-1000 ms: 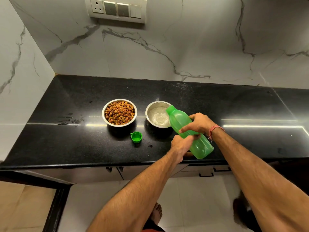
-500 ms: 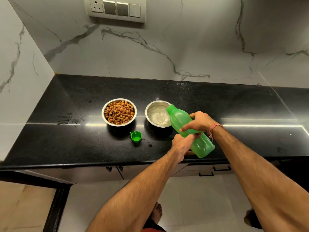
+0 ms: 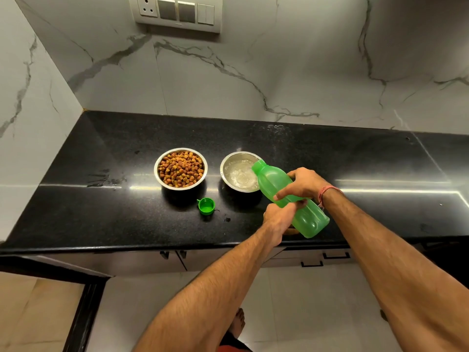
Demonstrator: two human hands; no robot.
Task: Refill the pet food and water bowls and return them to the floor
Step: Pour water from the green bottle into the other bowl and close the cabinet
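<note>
Two hands, left hand [image 3: 278,219] and right hand [image 3: 302,184], grip green bottle [image 3: 291,199], fingers curled round it, mouth tilted over water bowl [image 3: 234,174]; food bowl [image 3: 180,169] adjacent.

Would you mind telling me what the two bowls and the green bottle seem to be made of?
Food bowl and water bowl: probably stainless steel, judging by their shiny silver rims. Green bottle: likely translucent plastic, since light glows through its matte wall.
</note>
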